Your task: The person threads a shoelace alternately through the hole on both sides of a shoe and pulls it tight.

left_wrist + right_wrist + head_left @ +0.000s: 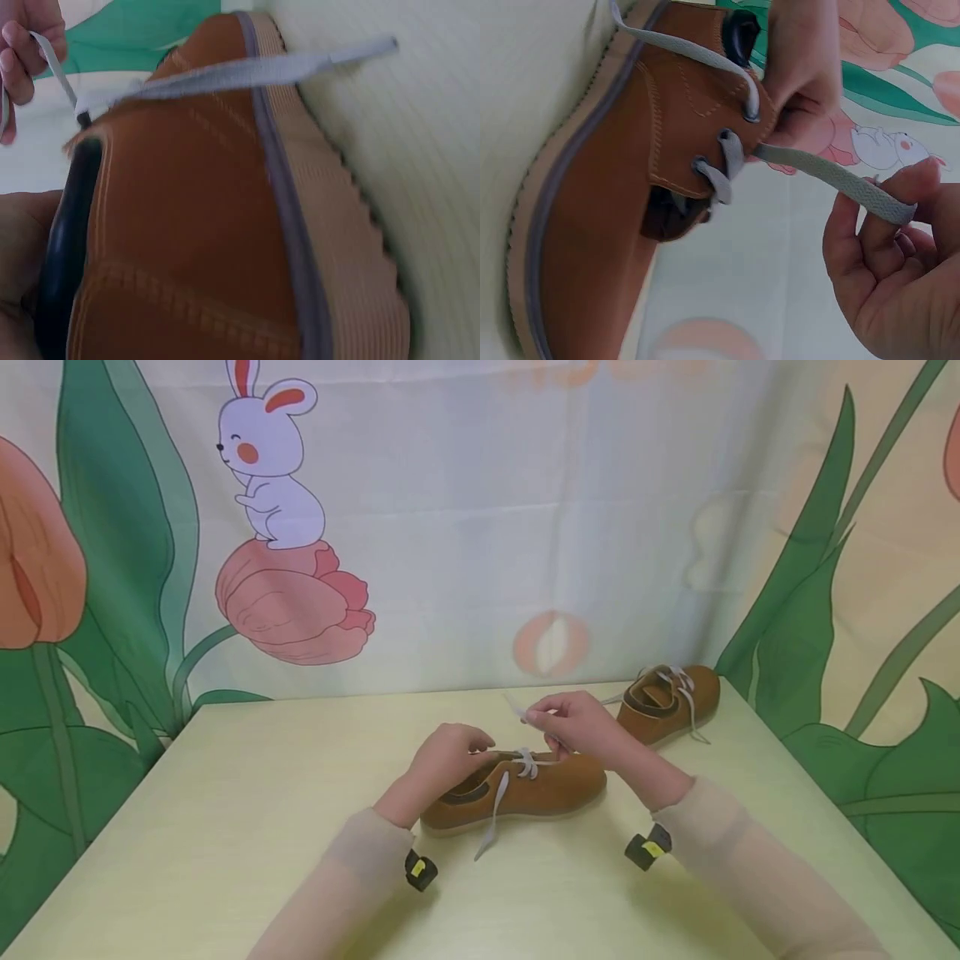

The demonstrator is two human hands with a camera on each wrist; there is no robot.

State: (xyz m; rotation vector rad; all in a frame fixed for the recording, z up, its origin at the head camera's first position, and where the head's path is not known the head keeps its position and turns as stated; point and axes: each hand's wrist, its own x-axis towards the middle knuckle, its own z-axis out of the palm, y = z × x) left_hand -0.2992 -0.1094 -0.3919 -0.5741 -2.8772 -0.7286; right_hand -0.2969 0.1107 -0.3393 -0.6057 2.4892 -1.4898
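A brown lace-up shoe [555, 785] stands on the table, toe to the right. My left hand [446, 764] is at its ankle opening, thumb and curled fingers gripping the upper edge beside the tongue. Above the toe, my right hand [581, 722] pinches a flat grey shoelace [825, 174] between thumb and fingers. That lace runs from the top of the shoe to the hand, its free tip sticking out past the fingers. The other lace end [225, 77] hangs over the near side down to the table. The laces cross [720, 169] through the eyelets.
A second brown shoe [693, 693], also laced in grey, sits at the back right, partly behind my right hand. The pale yellow table [247, 793] meets a printed curtain [450, 527] with a rabbit and tulips at its back edge.
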